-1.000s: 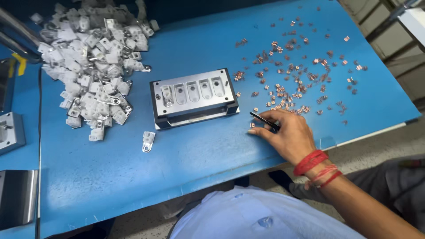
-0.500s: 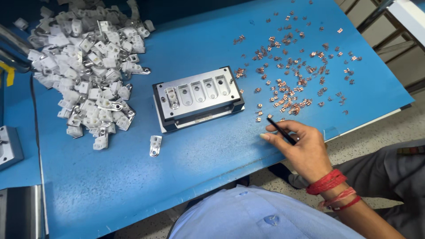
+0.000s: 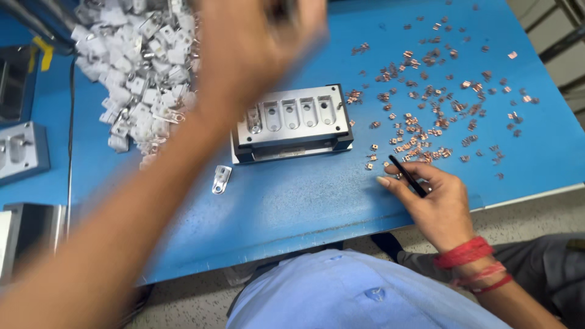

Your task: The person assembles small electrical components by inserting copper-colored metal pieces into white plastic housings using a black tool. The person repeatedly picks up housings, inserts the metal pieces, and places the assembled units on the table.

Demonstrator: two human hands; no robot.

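1. The blue table fills most of your view, running from the near edge by your lap to the far side.
2. Your left hand has come up into view since a moment ago, when it was not in the picture at all. The forearm sweeps in from the near left and the hand is over the far side of the table, between the pile and the fixture. It is motion-blurred, so you cannot tell whether it is open, closed or carrying anything.
3. The pile of white plastic housings lies at the far left, partly hidden behind that arm. The left hand is nearest to its right edge.
4. The grey metal fixture block sits in the middle of the table, its row of pockets facing up. The leftmost pocket seems to hold a part; the others look bare.
5. Your right hand rests on the table at the near right, closed around a thin black tool held like a pen. Its tip points far-left toward the nearest scattered pieces. It has kept this place while the left arm moved.
6. One loose white housing lies flat by itself just near and left of the fixture, apart from the pile.
7. The small copper contacts are strewn across the far right, a few lying just beside the tool tip.
8. So the change reads as a left-hand reach near the housings, the right hand holding position at the contacts.
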